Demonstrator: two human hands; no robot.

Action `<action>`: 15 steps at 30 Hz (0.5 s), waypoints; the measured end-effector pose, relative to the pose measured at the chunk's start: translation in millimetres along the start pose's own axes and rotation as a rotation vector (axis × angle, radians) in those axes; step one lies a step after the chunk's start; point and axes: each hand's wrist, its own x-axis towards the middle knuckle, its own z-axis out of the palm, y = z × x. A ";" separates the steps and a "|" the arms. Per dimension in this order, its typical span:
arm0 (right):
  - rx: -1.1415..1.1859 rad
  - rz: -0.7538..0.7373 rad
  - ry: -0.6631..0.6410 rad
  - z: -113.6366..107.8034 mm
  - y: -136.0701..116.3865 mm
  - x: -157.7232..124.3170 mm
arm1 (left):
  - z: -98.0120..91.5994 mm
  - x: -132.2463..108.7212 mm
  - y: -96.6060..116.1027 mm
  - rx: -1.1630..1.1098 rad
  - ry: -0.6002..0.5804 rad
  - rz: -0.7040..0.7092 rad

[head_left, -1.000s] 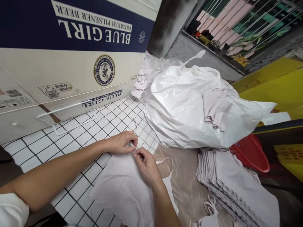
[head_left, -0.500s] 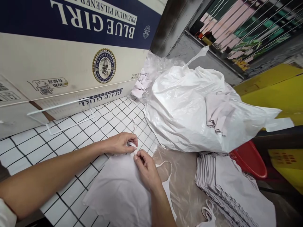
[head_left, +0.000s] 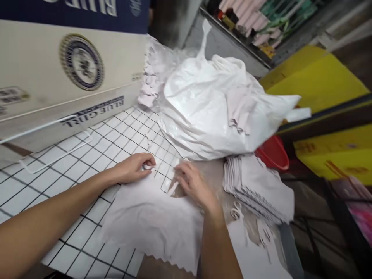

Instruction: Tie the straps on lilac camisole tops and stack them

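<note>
A pale pinkish-grey camisole (head_left: 154, 221) with a wavy hem lies spread on a white table cover with black grid lines (head_left: 78, 178). At its upper left corner my left hand (head_left: 136, 167) is closed, pinching the thin strap. My right hand (head_left: 193, 182) bends its fingers around the upper right corner and strap; motion blur softens its fingertips. The curved neckline shows between both hands. To the right of my right forearm lies another pale garment with thin straps (head_left: 247, 244), on clear plastic.
A large printed carton (head_left: 116, 58) stands at the left, a white wire frame (head_left: 55, 157) before it. Behind my hands bulges a white plastic bag (head_left: 200, 112). A stack of folded pale fabric (head_left: 258, 190), a red basket (head_left: 274, 153) and yellow boxes (head_left: 319, 77) are at the right.
My hands were together at one strap; now they are apart, the right having moved to the camisole's other upper corner. The garment is spread wider. The view has turned to the right.
</note>
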 end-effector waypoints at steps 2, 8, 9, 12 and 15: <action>-0.132 0.057 0.023 -10.4 19.7 -9.1 | 2.5 -0.7 -3.9 0.176 0.076 0.083; -0.104 0.131 0.177 -0.7 48.6 -19.6 | 20.3 -11.1 7.2 0.449 0.185 0.388; -0.066 0.120 0.213 -0.5 47.9 -20.1 | 27.7 -15.2 15.5 0.463 0.151 0.435; 0.184 0.141 0.337 -6.5 43.9 -24.6 | 61.9 -27.4 45.3 0.453 -0.062 0.569; 0.548 0.238 0.455 -14.6 41.9 -34.6 | 105.6 -34.6 63.9 0.452 -0.260 0.680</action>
